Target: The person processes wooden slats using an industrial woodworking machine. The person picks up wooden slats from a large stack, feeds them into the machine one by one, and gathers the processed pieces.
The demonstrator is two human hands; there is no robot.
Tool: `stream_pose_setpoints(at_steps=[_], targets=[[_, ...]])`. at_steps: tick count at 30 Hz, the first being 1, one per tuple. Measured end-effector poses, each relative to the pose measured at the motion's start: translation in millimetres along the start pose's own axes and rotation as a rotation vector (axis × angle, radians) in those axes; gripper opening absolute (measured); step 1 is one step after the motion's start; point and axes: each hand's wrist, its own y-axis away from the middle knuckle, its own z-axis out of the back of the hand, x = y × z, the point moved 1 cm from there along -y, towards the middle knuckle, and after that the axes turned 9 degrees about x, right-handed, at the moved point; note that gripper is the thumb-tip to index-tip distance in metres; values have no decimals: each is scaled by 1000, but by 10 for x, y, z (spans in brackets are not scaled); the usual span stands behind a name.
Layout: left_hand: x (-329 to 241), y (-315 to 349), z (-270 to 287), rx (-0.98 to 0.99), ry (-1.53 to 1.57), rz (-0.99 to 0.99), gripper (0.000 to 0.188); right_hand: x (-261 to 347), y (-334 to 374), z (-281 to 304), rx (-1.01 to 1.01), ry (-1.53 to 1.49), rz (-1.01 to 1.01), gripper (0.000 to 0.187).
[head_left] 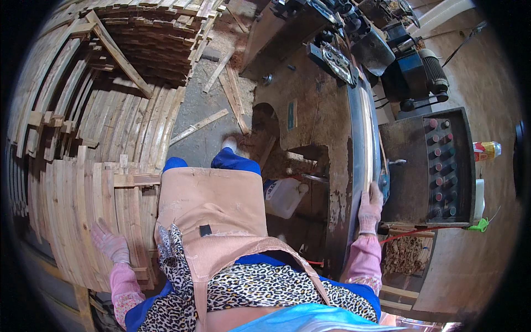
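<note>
My left hand (110,243), in a pale knit glove, lies flat with its fingers stretched over a stack of wooden strips (63,221) on the left. To the right, my gloved right hand (370,209) closes on the near end of a long wooden strip (366,138). That strip rests along the metal bed of a woodworking machine (337,216) and runs away from me toward the machine's heads (334,61). Part of the strip's near end is hidden under my right hand.
A control box (442,166) with rows of coloured buttons stands right of the bed, near an electric motor (431,72). A white jug (286,196) sits under the machine. Loose offcuts (199,127) litter the floor. Higher stacked wood (149,44) fills the far left.
</note>
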Motion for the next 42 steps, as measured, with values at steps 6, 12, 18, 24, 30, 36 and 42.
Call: stream_pose_setpoints(at_steps=[6,12,18,24,30,36,42], targets=[[29,106,403,47,115,-72,94,544,-1381,-280,-205,41,286,43],[-532,-496,1591,-51,862,-200,59,690,-2310,-500,-193,258,275,48],[-2161,-452,3060,-105,2013,-673,39,3210,-811,-569,808,-779,554,60],[-3560,768,3994,405,2039,-1219,63,3078,-33,-389,693,-959,493,84],[-3606,237,2873,582,1805,-1307,75,1468,185,272,310,-944,26,78],[-3205,-407,1410,714,1799,-614,57,10,100,17,62,-29,-52,67],[-2849,-246,1360,477,1663,-575,45,770,-1645,-279,-375,71,-121,54]])
